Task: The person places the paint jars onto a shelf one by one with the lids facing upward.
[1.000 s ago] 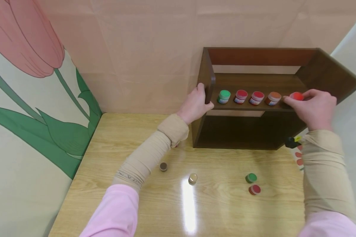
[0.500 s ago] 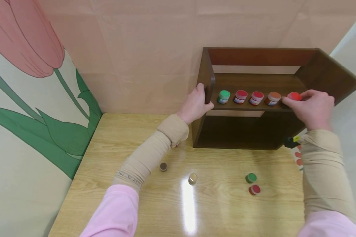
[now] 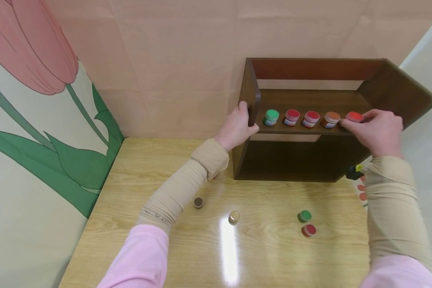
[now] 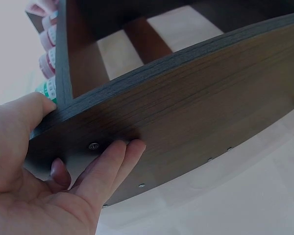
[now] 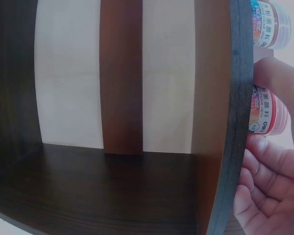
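Note:
A dark brown wooden shelf unit [image 3: 250, 90] stands at the back right of the table. My left hand [image 3: 237, 126] grips its left side panel, with the thumb at the front edge and the fingers along the outer face, as the left wrist view shows. On the upper board, my right hand [image 3: 379, 130] pinches a bright-red-lidded paint jar [image 3: 354, 116] between thumb and index finger. Left of it in a row sit an orange-lidded paint jar [image 3: 331, 120], two red-lidded jars, one of them a red paint jar [image 3: 311, 119], and a green-lidded paint jar [image 3: 271, 117] nearest the left panel.
On the wooden table [image 3: 266, 256] lie a brown-lidded jar [image 3: 198, 203], a gold-lidded jar [image 3: 234, 217], a green jar [image 3: 304, 216] and a dark red jar [image 3: 309, 230]. My left sleeve mostly hides another small reddish thing. A black object [image 3: 353, 173] shows beside my right wrist.
My right hand has slid slightly left along the upper board with the bright-red-lidded paint jar, nearer the orange-lidded one. My left hand stays on the side panel.

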Tool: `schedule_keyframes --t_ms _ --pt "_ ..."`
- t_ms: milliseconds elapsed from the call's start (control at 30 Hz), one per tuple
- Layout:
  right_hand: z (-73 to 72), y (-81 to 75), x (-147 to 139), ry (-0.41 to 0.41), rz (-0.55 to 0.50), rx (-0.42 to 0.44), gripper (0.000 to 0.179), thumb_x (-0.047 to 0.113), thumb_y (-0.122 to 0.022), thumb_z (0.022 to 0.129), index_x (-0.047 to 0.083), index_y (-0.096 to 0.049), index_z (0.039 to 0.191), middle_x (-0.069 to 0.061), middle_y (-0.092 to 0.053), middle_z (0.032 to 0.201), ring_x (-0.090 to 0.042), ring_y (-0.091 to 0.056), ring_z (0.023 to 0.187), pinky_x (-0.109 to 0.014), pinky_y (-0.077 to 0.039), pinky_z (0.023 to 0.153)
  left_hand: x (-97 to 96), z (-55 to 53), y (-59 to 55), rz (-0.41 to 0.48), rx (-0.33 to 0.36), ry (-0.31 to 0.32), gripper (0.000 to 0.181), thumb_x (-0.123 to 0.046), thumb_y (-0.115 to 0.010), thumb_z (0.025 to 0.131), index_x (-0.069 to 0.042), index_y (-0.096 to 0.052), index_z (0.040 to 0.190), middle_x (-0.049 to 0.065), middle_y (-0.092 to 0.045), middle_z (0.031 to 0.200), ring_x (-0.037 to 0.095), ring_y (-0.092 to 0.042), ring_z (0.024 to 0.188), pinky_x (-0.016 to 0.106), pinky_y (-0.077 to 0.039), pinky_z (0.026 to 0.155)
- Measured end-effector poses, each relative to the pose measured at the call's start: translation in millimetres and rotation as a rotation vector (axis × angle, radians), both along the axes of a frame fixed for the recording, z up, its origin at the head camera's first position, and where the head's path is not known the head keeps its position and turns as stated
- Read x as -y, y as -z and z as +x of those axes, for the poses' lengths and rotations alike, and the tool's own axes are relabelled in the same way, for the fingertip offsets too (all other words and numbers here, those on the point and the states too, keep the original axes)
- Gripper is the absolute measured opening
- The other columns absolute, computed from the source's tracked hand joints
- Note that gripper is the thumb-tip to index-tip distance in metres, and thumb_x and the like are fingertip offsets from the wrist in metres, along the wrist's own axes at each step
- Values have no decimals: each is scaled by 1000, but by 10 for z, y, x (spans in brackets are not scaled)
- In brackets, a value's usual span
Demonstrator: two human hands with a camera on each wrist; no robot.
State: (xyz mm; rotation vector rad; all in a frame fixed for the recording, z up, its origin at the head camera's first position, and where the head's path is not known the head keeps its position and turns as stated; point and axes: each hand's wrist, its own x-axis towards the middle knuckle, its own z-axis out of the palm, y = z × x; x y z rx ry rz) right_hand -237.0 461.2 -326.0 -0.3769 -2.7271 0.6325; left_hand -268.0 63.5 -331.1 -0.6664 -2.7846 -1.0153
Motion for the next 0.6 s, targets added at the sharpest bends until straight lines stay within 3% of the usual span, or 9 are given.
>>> schedule_keyframes --t_ms 200,333,433,600 --pt "6 18 -10 -8 -5 9 79 62 -72 83 -9 -63 115 -28 -62 105 -49 -39 117 -44 -35 73 -8 5 -3 3 6 3 50 -21 -69 90 0 -40 125 10 -53 105 22 -62 88 30 -50 74" --pt "-16 10 -56 15 -78 -22 67 61 -72 82 1 -66 110 -3 -66 90 -32 -41 114 -34 -36 68 -16 -3 -2 2 6 7 50 -22 -69 91 0 -39 125 11 -53 105 22 -61 88 30 -50 74" --pt "4 -18 -74 50 -166 -72 45 59 -71 84 17 -67 98 17 -58 78 -13 -44 103 -29 -37 66 -20 -11 7 1 4 6 50 -22 -69 91 0 -39 125 10 -53 105 21 -61 89 29 -50 75" --pt "73 -91 -33 92 -268 -204 19 49 -71 86 32 -62 86 24 -56 76 6 -47 77 -23 -35 63 -25 -18 18 4 0 6 51 -21 -69 90 1 -39 125 11 -54 106 22 -61 89 29 -50 75"
